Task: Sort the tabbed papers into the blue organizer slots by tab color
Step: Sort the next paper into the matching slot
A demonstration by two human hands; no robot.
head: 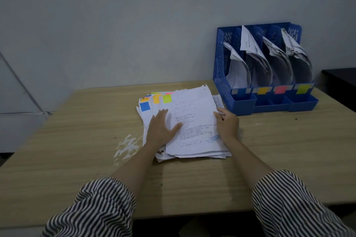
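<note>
A stack of handwritten papers lies mid-table, with blue, orange and green tabs showing at its far left edge. My left hand rests flat on the stack's left side with straight fingers. At the right edge of the stack my right hand has its fingers curled on the top sheets. The blue organizer stands at the back right; its slots hold curled papers and carry blue, orange, pink and green labels on the front.
The wooden table has a patch of worn white marks left of the stack. A grey wall runs behind. A dark surface sits past the organizer at the right edge.
</note>
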